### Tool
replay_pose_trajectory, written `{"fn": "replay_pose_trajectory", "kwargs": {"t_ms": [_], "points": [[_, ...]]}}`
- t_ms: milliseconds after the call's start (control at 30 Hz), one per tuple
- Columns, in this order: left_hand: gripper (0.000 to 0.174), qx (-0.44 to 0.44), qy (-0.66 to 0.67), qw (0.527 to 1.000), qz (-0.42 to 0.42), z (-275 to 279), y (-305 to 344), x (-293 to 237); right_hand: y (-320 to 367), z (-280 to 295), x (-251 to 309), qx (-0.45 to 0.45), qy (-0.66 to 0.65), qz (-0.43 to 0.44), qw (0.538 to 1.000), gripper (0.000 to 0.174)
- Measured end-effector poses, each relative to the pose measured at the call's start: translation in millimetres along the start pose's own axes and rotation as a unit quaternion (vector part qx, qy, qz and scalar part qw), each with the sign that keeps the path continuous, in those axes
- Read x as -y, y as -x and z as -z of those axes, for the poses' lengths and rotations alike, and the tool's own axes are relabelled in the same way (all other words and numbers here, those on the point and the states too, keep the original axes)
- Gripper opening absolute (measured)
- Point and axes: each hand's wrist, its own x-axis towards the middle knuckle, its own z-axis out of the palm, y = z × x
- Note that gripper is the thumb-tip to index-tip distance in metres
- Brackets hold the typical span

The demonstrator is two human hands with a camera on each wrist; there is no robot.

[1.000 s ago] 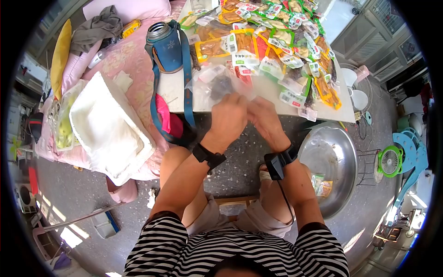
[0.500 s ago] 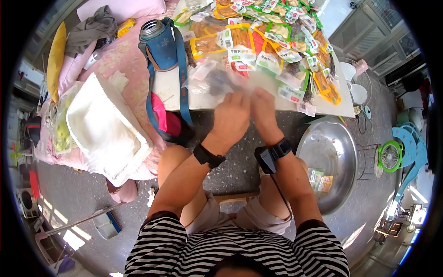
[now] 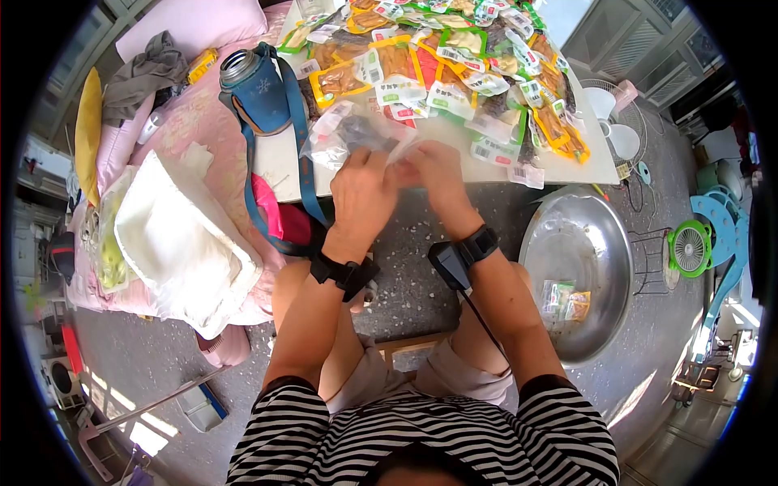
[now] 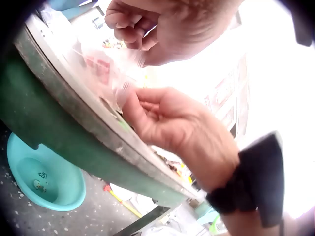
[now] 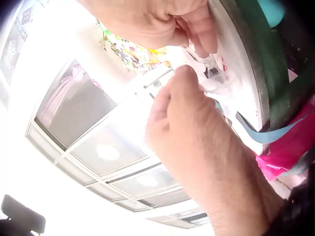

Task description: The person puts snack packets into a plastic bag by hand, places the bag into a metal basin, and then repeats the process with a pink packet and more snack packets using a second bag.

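A clear plastic packet with pink-red print is stretched between the two hands at the table's front edge. The left hand pinches one side between thumb and fingers. The right hand pinches the opposite side, close by. Just behind the left hand, a crumpled clear bag with something dark in it lies on the white table. In the right wrist view the hands partly hide the plastic.
Many sealed food packets cover the table's back. A blue bottle with a strap stands left. Right of the knees is a steel basin with packets inside; a white foam box lies on the pink bed.
Both hands have shifted left in the head view and moved slightly apart, with the pink-printed plastic now showing between them. The view has also shifted.
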Motion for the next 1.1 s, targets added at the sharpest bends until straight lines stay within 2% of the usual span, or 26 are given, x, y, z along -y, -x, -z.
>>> {"fn": "replay_pose_trajectory", "kwargs": {"t_ms": [33, 133, 300, 467, 567, 667, 867, 967, 1100], "points": [[0.005, 0.003, 0.031, 0.999, 0.021, 4, -2, 4, 1, 5, 5, -0.001, 0.011, 0.0, 1.0, 0.014], [0.005, 0.007, 0.076, 0.994, 0.072, 13, -4, 6, 0, 24, 15, -0.012, 0.033, 0.005, 0.999, 0.016], [0.006, 0.004, 0.053, 0.998, 0.043, 12, -4, 5, 3, 40, 22, -0.059, 0.028, 0.013, 0.998, 0.018], [0.008, 0.012, 0.039, 0.998, 0.047, 8, -2, 7, -4, 43, 22, -0.057, 0.035, 0.024, 0.997, 0.017], [0.005, 0.048, 0.015, 0.998, 0.04, 0, 3, 7, -5, 37, 19, -0.031, 0.084, 0.05, 0.995, 0.02], [0.007, 0.131, -0.087, 0.987, 0.042, -8, 7, 8, -5, 31, 18, -0.018, 0.123, 0.069, 0.99, 0.021], [0.01, 0.169, -0.111, 0.978, 0.045, -7, 5, 6, -6, 29, 19, -0.036, 0.142, 0.065, 0.987, 0.019], [0.012, 0.161, -0.104, 0.981, 0.013, -16, 7, 14, -7, 28, 16, -0.049, 0.139, 0.081, 0.986, 0.016], [0.014, 0.159, -0.116, 0.98, 0.018, -22, 4, 13, -11, 28, 9, -0.066, 0.154, 0.082, 0.983, 0.015]]}}
